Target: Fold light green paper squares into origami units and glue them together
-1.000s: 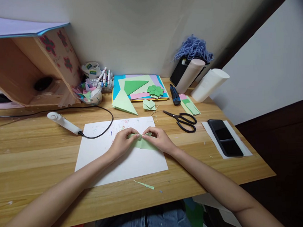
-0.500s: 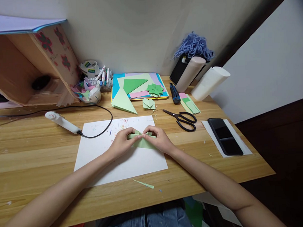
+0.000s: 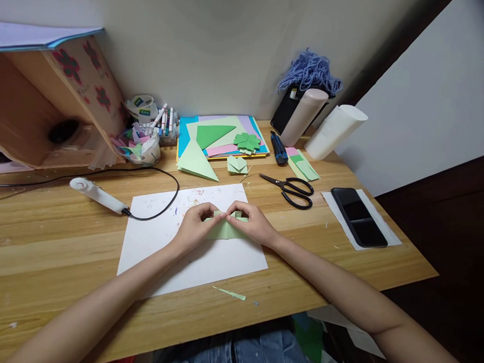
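A folded piece of light green paper (image 3: 227,231) is pinched between my two hands, just above a white sheet (image 3: 213,264). My left hand (image 3: 198,224) grips its left part, and my right hand (image 3: 253,223) its right part. Both thumbs meet at the paper's middle; the fingers hide much of its upper edge. Beyond my hands sits a folded light green paper heart (image 3: 237,165). Behind it a green paper clover (image 3: 247,142) rests on a stack of coloured paper (image 3: 184,131).
Black-handled scissors (image 3: 292,189) and a blue utility knife (image 3: 279,148) lie to the right, with a phone (image 3: 358,217) farther out. A white corded tool (image 3: 98,195) lies left. Markers (image 3: 166,121) and a tub of scraps (image 3: 139,147) stand behind. A green paper strip (image 3: 230,293) lies near the front edge.
The paper in my hands has tilted slightly, and a crease down its middle shows more clearly now. Both hands keep their pinch in nearly the same place.
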Motion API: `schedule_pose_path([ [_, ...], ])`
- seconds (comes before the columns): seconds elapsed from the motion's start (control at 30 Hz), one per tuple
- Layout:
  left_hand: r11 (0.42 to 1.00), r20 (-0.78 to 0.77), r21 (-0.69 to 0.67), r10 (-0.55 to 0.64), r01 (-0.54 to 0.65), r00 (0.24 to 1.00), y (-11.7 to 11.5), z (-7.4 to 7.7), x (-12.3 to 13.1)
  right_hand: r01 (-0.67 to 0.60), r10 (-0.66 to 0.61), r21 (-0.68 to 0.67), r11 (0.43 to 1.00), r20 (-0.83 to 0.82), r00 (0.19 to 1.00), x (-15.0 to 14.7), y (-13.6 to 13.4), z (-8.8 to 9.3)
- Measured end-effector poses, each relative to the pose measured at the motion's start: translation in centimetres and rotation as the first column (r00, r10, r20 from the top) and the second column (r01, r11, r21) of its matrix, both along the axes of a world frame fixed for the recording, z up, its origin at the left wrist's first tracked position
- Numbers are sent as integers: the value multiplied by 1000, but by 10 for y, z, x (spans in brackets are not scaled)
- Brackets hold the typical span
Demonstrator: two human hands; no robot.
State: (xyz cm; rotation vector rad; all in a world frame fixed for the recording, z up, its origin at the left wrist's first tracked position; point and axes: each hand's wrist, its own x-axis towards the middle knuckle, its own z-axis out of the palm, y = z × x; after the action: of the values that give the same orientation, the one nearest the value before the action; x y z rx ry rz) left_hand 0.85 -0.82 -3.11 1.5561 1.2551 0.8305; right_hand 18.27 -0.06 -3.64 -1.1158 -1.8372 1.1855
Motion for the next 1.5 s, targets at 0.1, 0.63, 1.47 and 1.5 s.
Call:
schedule_pose_path([
  [0.1,1000,33,-18,-2,3,999,1,0,-1,-3,3,-21,1000,8,1000,0,0,0],
  [0.63,993,46,-76,93,-89,995,1,1,-1,39,-70,-213,976,-140,988,9,9,-3],
  [1.47,972,-60,-127,-206,198,977,8,6,-5,-251,198,-544,801,-155,968,22,16,7],
  [1.5,970,-60,-127,-215,206,975,8,6,-5,-258,207,-552,793,-154,966,22,16,7],
])
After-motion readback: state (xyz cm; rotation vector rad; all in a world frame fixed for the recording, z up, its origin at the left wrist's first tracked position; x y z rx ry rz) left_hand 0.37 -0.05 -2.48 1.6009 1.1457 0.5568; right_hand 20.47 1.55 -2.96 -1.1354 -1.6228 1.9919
